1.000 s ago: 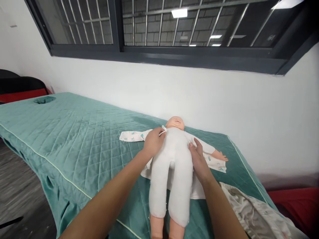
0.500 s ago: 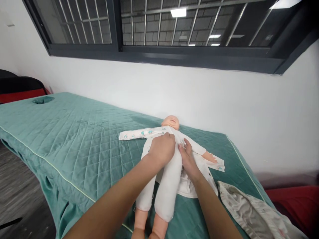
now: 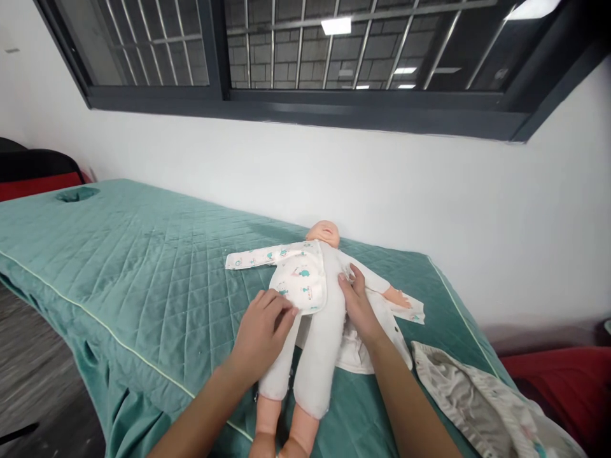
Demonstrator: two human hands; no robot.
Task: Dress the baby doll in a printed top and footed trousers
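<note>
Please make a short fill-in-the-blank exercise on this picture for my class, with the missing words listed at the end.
1. The doll lies on a quilted cover coloured ____.
2. Fingers of the person's ____ hand are at the lower edge of the printed shirt across the doll's front.
3. Metal bars show through the ____ in the wall.
4. Another garment lies near the picture's bottom ____ corner.

Missing words: green; left; window; right.

From close above, the head camera faces forward-down toward the doll (image 3: 333,286).
</note>
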